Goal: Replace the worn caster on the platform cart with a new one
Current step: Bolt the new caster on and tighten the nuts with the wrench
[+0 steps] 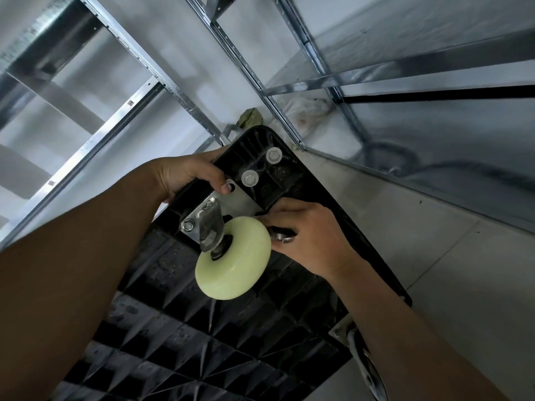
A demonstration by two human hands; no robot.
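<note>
Overhead view of an upturned platform cart. Galvanised metal shelving (185, 99) fills the background, its uprights and rails crossing the upper half of the view; a pale tiled floor (434, 270) lies to the right.

The platform cart (202, 342) stands on edge against the shelving, its black ribbed underside facing me. My left hand (185, 175) grips the cart's left edge, fingers wrapped out of sight behind it and thumb curled over the front, the thumb tip resting on the mounting plate (237, 201) just beside an open bolt hole. My right hand (309, 238) sits against the underside just right of the wheel, fingers curled round a small dark metal part (282, 237); what the part is I cannot tell.

The caster (234, 261) is at the cart's upper corner, between my two hands: a pale yellow-green wheel in a grey fork, standing out toward the camera from the mounting plate. A bolt (188, 226) is seated in the plate's lower left corner.

Above the plate, two white-capped fasteners (249, 178) sit in the black plastic. A second caster (367, 371) shows partly behind my right forearm
</note>
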